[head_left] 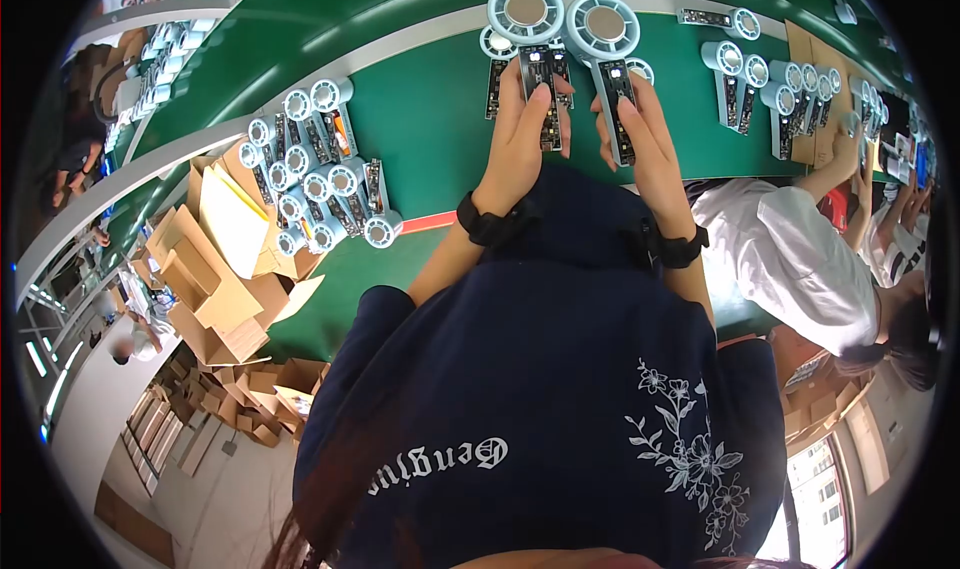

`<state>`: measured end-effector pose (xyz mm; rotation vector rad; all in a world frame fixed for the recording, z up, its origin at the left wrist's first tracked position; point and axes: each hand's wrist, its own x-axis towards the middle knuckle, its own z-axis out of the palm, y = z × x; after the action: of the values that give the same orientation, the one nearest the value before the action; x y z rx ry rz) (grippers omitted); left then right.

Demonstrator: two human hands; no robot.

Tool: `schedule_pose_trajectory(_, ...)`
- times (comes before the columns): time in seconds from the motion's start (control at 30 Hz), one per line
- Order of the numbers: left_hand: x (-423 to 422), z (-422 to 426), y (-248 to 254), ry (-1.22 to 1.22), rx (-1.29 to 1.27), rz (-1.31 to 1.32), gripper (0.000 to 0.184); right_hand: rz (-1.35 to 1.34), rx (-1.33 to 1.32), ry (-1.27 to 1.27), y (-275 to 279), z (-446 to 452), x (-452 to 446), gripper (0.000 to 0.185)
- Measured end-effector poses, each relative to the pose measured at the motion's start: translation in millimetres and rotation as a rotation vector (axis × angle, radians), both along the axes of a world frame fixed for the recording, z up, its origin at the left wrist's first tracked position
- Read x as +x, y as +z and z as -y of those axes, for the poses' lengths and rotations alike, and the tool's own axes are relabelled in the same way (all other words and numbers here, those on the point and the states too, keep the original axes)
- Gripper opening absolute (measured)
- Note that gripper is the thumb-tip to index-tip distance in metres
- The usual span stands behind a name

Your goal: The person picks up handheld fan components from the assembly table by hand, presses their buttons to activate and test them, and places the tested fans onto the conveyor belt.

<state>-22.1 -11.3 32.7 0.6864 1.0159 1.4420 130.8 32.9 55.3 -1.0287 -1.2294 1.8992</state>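
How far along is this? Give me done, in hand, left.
Possibly done: the left-side cluster. In hand: a ring-headed unit in the left hand, another unit in the right hand, boards exposed. Perhaps remaining: the right-side group. Both groups show bare boards, so those roles could be swapped.

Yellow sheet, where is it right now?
In the head view, the yellow sheet is on your left, among the open cardboard boxes, beside the cluster of devices.

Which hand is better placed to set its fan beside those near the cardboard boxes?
Probably the left hand: it grips a fan and is nearer that group; the right hand, holding another fan, is farther.
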Motion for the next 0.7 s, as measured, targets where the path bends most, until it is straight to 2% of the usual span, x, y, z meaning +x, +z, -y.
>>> schedule_pose_trajectory(0.47, 2.3, -1.3, -0.2, 0.018, -0.025, -0.005, 0.033, 0.045, 0.013, -0.04, -0.3, 0.5, 3.1, 0.04)
schedule_pose_trajectory(0.57, 3.4, -1.2, 3.9, 0.01, -0.028, -0.106, 0.033, 0.035, 0.01, -0.046, -1.0, 0.9, 3.7, 0.04)
schedule_pose_trajectory(0.7, 4.4, 0.0, 2.8, 0.01, -0.033, -0.112, 0.033, 0.018, -0.002, -0.056, -0.3, 2.2, 3.1, 0.039)
